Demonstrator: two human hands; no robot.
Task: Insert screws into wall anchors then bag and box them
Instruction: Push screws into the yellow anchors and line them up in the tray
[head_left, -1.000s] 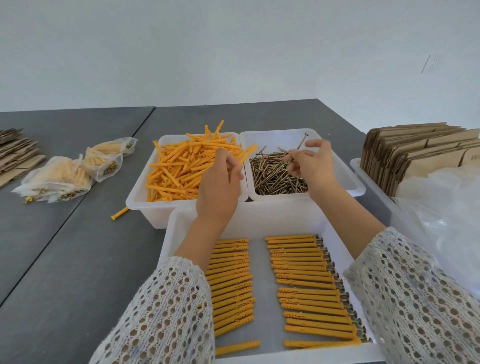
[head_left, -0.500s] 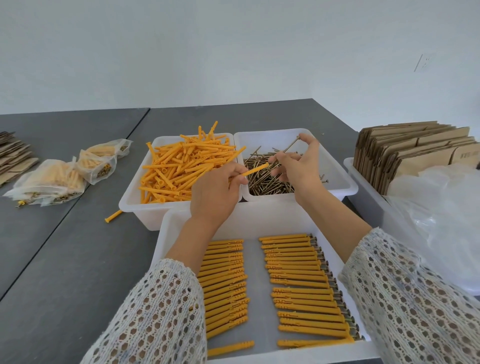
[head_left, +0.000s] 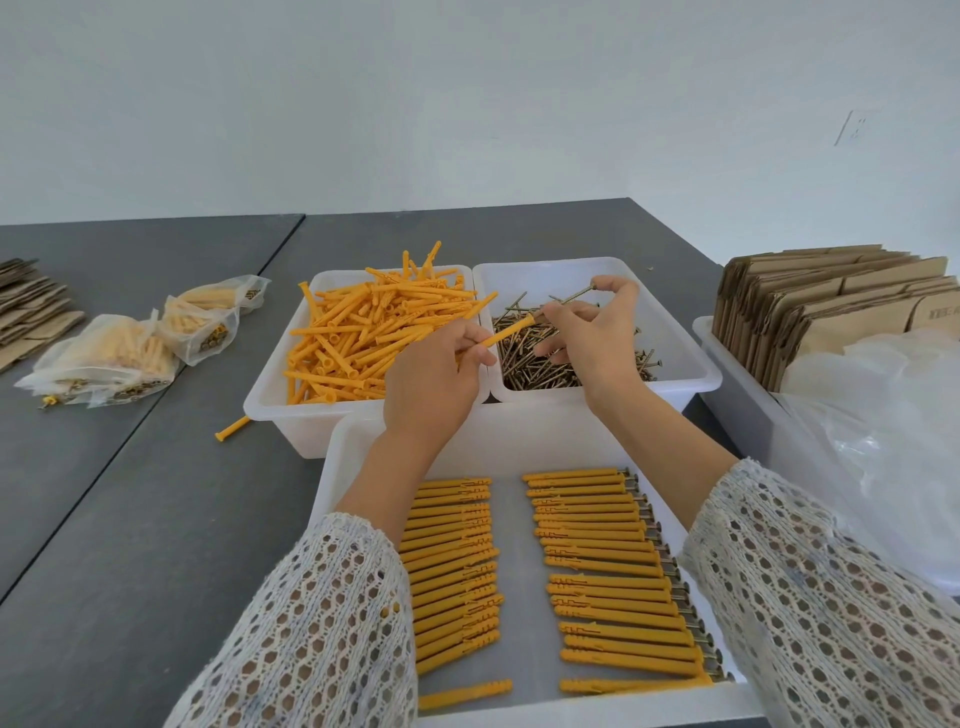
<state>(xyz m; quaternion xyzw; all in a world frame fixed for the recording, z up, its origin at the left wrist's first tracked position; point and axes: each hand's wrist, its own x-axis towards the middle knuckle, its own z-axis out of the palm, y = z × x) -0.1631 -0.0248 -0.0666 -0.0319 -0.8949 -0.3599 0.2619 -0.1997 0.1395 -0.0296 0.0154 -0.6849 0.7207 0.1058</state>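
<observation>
My left hand pinches one orange wall anchor near its tail end, fingers curled round it, so that its flanged mouth points up and right over the divide between the two upper bins. My right hand meets that mouth with thumb and forefinger, and a screw stands out past those fingers with its head toward the upper right; how far its tip sits in the anchor I cannot tell.

Below the left hand, the left bin is heaped with loose orange anchors; the right bin holds loose screws. In the lower middle of the frame the near tray carries finished anchors in two columns, screw heads showing at the right column's edge. One stray anchor lies on the grey table beside the left bin. Filled bags lie at mid left, and flat cardboard boxes stand in a tub at the right edge.
</observation>
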